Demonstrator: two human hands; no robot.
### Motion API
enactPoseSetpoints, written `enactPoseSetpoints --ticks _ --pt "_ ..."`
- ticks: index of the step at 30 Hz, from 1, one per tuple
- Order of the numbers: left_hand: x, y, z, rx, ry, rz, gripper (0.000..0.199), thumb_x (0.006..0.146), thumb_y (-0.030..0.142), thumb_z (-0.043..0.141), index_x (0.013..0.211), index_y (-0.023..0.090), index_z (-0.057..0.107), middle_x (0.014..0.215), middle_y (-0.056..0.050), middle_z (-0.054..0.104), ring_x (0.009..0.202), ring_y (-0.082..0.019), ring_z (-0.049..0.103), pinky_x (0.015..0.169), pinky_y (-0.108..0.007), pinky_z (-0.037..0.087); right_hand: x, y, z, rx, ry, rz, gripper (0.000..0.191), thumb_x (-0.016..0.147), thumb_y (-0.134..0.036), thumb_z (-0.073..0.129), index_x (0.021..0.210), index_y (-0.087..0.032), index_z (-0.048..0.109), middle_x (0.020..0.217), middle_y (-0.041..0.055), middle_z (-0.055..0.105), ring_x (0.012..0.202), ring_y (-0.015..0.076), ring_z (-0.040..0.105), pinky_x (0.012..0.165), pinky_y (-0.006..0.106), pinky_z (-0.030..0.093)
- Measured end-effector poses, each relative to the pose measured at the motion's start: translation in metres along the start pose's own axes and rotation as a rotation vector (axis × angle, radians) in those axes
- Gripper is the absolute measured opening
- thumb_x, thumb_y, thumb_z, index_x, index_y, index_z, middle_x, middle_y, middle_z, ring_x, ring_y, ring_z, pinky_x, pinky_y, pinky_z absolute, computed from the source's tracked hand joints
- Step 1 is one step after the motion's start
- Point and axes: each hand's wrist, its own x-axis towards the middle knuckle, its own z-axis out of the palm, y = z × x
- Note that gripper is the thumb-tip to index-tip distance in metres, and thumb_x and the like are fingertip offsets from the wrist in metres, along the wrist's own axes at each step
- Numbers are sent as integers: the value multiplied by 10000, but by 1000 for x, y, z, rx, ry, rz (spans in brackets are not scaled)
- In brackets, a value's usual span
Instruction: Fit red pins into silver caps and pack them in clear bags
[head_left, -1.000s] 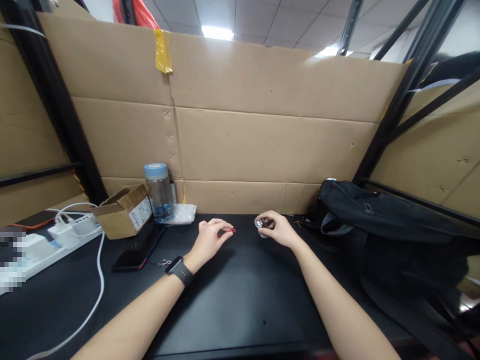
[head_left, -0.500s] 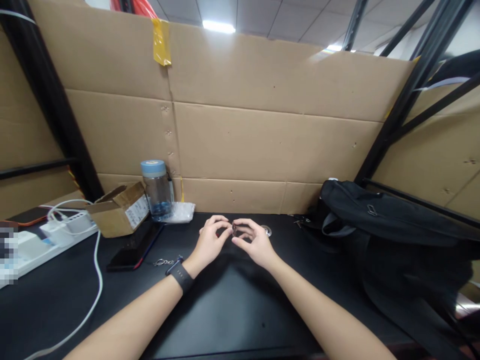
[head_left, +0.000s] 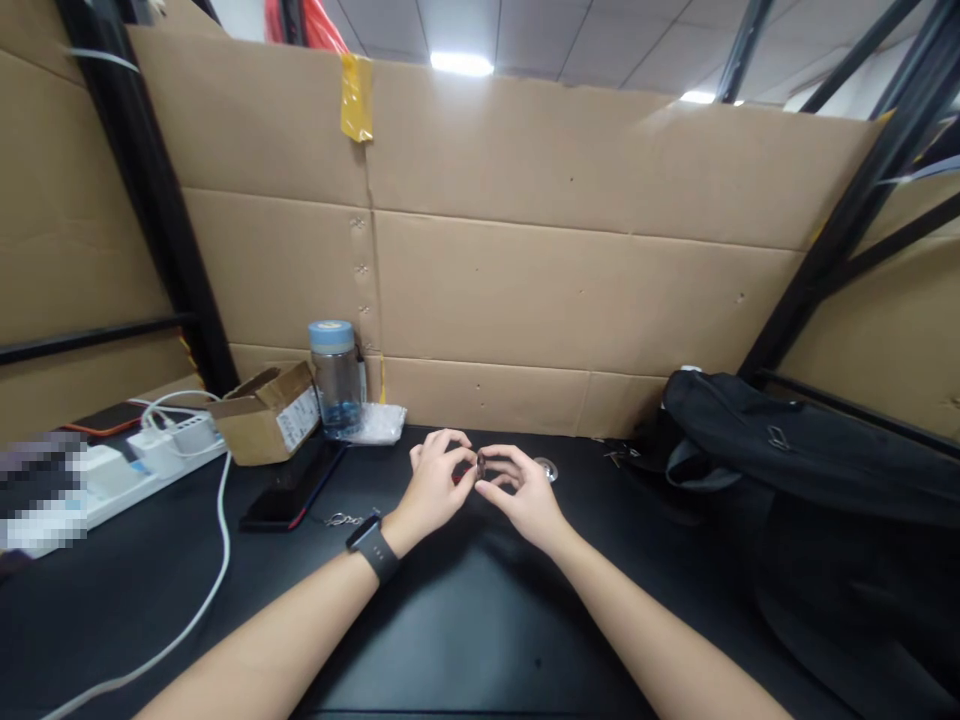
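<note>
My left hand (head_left: 439,478), with a dark watch on its wrist, is closed in a pinch above the black table. Something small and red (head_left: 459,476) shows between its fingers, too small to name. Facing it, my right hand (head_left: 519,492) curls its thumb and index finger around a small dark round piece (head_left: 481,466), which stands on edge where the fingertips of both hands meet. Just behind the right hand lies a shiny round disc (head_left: 547,469), partly covered. A metal chain (head_left: 343,519) rests on the table left of my left wrist.
At left are a phone (head_left: 289,495), an open cardboard box (head_left: 262,420), a blue-lidded bottle (head_left: 334,385), a bubble-wrap packet (head_left: 381,424) and a white power strip (head_left: 112,495) with a cable. Keys (head_left: 616,453) and a black backpack (head_left: 810,450) lie right, before the cardboard wall (head_left: 510,290).
The whole scene has shifted slightly to the right as my head turned. My hands stay together at the small round piece, with only slight movement of the fingers.
</note>
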Motion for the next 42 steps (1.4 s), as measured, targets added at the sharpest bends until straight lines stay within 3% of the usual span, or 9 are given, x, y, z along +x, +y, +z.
enactPoseSetpoints --ticks 20,23,29,33,37,42 --pt "1 1 -4 -13 1 48 111 882 173 601 881 241 689 1135 -59 621 1141 -260 520 910 -425 358 3 2 -2 36 -7 60 356 776 -338 809 1057 -227 620 1175 77 676 1083 246 685 767 303 557" --pt "2 1 -4 8 22 57 105 873 177 620 878 246 700 1150 -61 622 1151 -266 516 917 -430 354 6 2 -9 -107 -6 31 222 891 -427 682 931 -212 641 1151 77 661 1073 230 659 779 310 541" --pt "0 4 -3 34 13 78 80 902 248 637 873 253 712 1126 -51 632 1126 -253 527 905 -411 350 5 1 -14 -267 -96 -21 225 968 -404 566 887 -212 652 1200 83 595 1136 211 599 864 316 512" --pt "2 1 -8 75 -64 100 111 933 289 608 898 263 709 1140 -34 642 1137 -245 526 906 -406 326 5 1 -16 -390 -107 -47 172 962 -318 556 862 -208 643 1181 85 593 1115 209 592 879 335 506" --pt "8 -13 -18 121 -198 82 290 1024 328 434 901 243 682 1062 -25 666 1039 -215 567 888 -401 318 5 -1 -29 -677 -165 -150 95 899 -215 605 812 -209 644 1193 75 600 1137 223 557 1010 411 440" --pt "10 -31 -23 177 -277 81 236 974 296 487 867 238 690 1004 -30 670 988 -228 559 895 -411 323 5 -14 -44 -797 -270 -160 102 861 -176 618 765 -208 632 1207 71 602 1128 223 566 1010 408 444"
